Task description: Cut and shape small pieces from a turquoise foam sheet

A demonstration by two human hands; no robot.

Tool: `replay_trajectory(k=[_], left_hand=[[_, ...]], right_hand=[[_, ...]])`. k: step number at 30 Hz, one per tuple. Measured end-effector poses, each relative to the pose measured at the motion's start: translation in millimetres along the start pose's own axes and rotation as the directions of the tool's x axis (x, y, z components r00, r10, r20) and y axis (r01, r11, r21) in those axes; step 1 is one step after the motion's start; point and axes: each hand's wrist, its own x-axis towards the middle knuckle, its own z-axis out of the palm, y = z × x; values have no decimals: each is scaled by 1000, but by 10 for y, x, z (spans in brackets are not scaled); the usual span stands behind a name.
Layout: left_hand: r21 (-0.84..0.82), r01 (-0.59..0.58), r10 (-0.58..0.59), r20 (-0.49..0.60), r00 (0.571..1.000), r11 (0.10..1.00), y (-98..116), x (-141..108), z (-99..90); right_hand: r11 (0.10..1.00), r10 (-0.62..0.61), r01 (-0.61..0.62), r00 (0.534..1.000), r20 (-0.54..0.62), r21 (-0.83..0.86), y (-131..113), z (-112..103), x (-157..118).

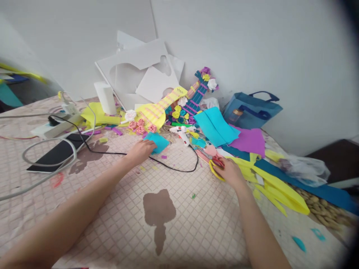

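My left hand [140,152] reaches to the middle of the table, its fingers closed on the edge of a small turquoise sheet [159,143]. Farther right, my right hand [232,172] has its fingers on the red and yellow handles of scissors [214,172], whose blades point away to the left. A white hot glue gun [181,134] lies between and beyond both hands. Just past the turquoise sheet are several pink paper roses [140,127] and a yellow guitar cutout [155,112] with pink strips.
A blue decorated guitar [198,97] leans at the back beside white cut boards [131,52]. Turquoise [215,125], purple [249,141] and yellow sheets [280,186] lie right, near a blue bag [252,110]. A black cable [174,170] crosses the table; a power strip [53,127] and tablet-like black slab [58,155] lie left.
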Motion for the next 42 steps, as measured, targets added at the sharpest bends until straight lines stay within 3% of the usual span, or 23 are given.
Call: replay_trajectory(k=[8, 12, 20, 25, 27, 30, 35, 42], left_hand=[[-6, 92, -92, -80, 993, 996, -3, 6, -8], [-65, 98, -101, -39, 994, 993, -16, -12, 8], [-133, 162, -171, -58, 984, 978, -48, 1, 51], [-167, 225, -249, -141, 958, 960, 22, -5, 33], [-143, 283, -304, -163, 938, 949, 32, -11, 42], [-142, 348, -367, -141, 919, 926, 5, -13, 87], [-313, 374, -425, -110, 898, 873, -61, 2, 144], [-391, 370, -451, -137, 882, 843, -34, -8, 101]], right_hand=[[995, 32, -25, 997, -67, 97, -9, -18, 30], [989, 91, -79, 991, -93, 125, -23, 20, 40], [974, 172, -124, 950, -262, 191, -42, 92, 112], [978, 165, -135, 968, -190, 160, -7, 161, 134], [982, 140, -112, 972, -189, 154, 0, 127, 127], [979, 117, -63, 954, -277, 196, -45, 14, 104], [899, 38, 127, 931, -364, 419, -333, -148, 12], [792, -206, 343, 929, -308, 506, -833, -135, -181]])
